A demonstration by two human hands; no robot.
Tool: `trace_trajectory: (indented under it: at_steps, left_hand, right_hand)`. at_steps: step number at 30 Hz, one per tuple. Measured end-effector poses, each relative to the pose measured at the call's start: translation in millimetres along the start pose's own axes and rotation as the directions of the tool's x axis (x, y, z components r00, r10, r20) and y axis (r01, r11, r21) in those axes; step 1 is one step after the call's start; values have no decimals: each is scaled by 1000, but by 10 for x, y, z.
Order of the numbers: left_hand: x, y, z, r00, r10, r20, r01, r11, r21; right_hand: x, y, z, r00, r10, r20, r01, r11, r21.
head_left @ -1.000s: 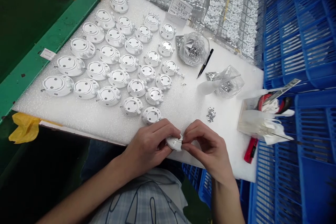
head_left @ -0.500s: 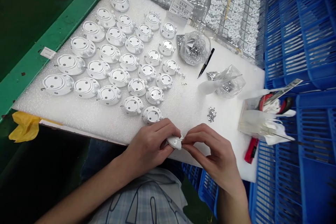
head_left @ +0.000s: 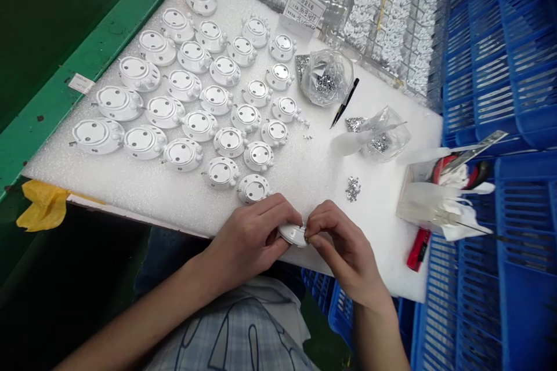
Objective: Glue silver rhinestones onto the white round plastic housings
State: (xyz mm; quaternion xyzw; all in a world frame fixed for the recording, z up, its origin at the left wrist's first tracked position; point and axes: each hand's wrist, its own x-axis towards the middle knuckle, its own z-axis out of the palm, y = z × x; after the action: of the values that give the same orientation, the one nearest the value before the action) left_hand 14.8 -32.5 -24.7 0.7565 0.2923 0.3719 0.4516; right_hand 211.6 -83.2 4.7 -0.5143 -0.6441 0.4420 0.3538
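My left hand [head_left: 250, 237] grips a small round white plastic part [head_left: 293, 235] just above the near edge of the white foam sheet [head_left: 143, 191]. My right hand [head_left: 342, 246] is closed in a pinch against the right rim of that same part; whatever sits between its fingertips is too small to make out. Several matching white round parts [head_left: 198, 124] lie in slanting rows across the foam to the left and behind. The nearest of them [head_left: 253, 188] lies just behind my left fingers.
Two clear bags of small silver pieces [head_left: 325, 78] [head_left: 383, 138], black tweezers [head_left: 343, 104] and a loose silver heap [head_left: 352, 188] lie to the right. A clear box with tools [head_left: 439, 200] and blue crates [head_left: 505, 69] stand at the right. A green rail [head_left: 82, 69] borders the left.
My right hand has drawn in closer to the part, with its fingers curled tighter against the rim. The left hand keeps the part in nearly the same spot.
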Motion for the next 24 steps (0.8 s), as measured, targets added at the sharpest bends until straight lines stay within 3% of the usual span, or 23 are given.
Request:
trace_trajectory:
  at_steps: [13, 18, 24]
  left_hand:
    - [3, 9, -19, 999, -4, 40, 3, 1000, 23]
    - [25, 27, -39, 999, -3, 49, 2, 1000, 15]
    - [43, 58, -83, 996, -19, 92, 20, 1000, -11]
  right_hand:
    - [57, -43, -106, 996, -39, 86, 43, 998, -47]
    - [73, -47, -101, 999, 31, 17, -31, 999, 19]
    - [170, -75, -169, 988, 82, 134, -94, 991, 91]
